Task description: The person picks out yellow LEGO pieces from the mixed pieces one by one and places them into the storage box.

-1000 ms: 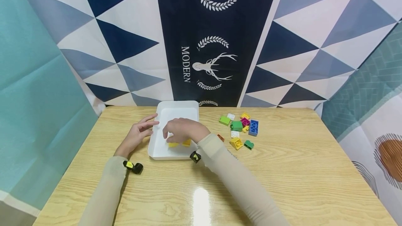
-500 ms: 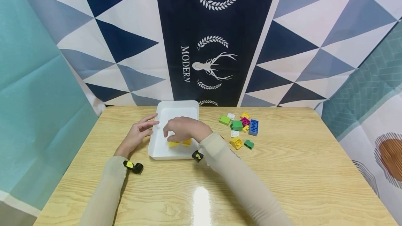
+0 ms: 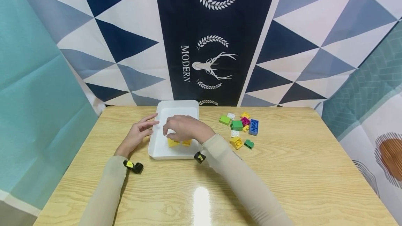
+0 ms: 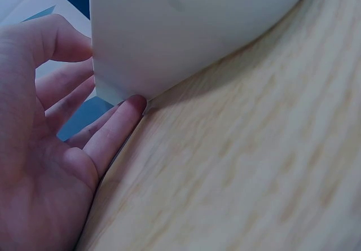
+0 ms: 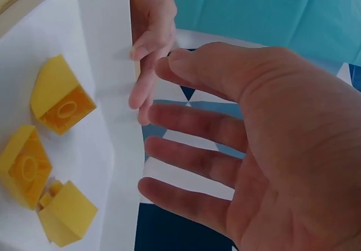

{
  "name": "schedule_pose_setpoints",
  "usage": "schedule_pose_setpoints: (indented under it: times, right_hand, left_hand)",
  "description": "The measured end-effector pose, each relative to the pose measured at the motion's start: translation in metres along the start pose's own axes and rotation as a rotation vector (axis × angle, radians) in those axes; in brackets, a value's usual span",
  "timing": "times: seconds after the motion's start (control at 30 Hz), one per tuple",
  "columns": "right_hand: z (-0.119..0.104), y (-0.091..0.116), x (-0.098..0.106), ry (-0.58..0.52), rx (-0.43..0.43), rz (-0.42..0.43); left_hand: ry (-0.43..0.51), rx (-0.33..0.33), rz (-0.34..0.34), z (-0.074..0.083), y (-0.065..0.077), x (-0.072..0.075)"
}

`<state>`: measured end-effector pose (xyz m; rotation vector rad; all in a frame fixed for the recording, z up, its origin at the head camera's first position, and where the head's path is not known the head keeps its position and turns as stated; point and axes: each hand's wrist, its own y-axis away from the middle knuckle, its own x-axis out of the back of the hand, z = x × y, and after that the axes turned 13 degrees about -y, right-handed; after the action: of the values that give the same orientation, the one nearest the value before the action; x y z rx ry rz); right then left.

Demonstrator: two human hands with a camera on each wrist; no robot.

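A white tray (image 3: pixel 158 151) lies on the table below both hands. My left hand (image 3: pixel 138 136) is at its left side, and the left wrist view has fingertips (image 4: pixel 132 105) touching the outer wall near the bottom. Over the tray is my right hand (image 3: pixel 186 128); in the right wrist view its fingers are apart, bent slightly, with nothing between them. Three yellow sloped toy bricks sit inside, seen in the right wrist view: an upper brick (image 5: pixel 59 87), a middle brick (image 5: pixel 25 166) and a lower brick (image 5: pixel 70 214). The right hand partly hides them in the head view.
Right of the tray lie several loose toy bricks, among them a blue brick (image 3: pixel 253 127), a green brick (image 3: pixel 236 126), a lime brick (image 3: pixel 224 120), a yellow sloped brick (image 3: pixel 236 143) and a small green brick (image 3: pixel 249 144). A patterned cloth (image 3: pixel 204 90) hangs behind the table.
My right hand has shifted slightly up and to the right, showing more of the yellow bricks. Its wrist now covers the orange-brown brick beside the tray. The left hand stays in place.
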<state>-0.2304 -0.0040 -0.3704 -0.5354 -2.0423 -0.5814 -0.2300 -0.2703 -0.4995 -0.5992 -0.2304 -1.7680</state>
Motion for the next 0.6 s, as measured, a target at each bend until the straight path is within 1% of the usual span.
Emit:
schedule_pose_setpoints:
  times: [0.17, 0.33, 0.6]
  right_hand:
    - [0.003, 0.004, -0.003, 0.002, 0.012, 0.030]
    - [0.006, 0.009, -0.004, -0.009, 0.004, 0.049]
    - [0.012, 0.016, -0.009, -0.021, 0.016, 0.081]
  left_hand:
    - [-0.003, 0.000, 0.005, 0.002, 0.000, 0.000]
    - [-0.003, 0.006, 0.007, 0.003, 0.000, 0.000]
    - [-0.003, 0.006, 0.008, 0.002, 0.000, 0.000]
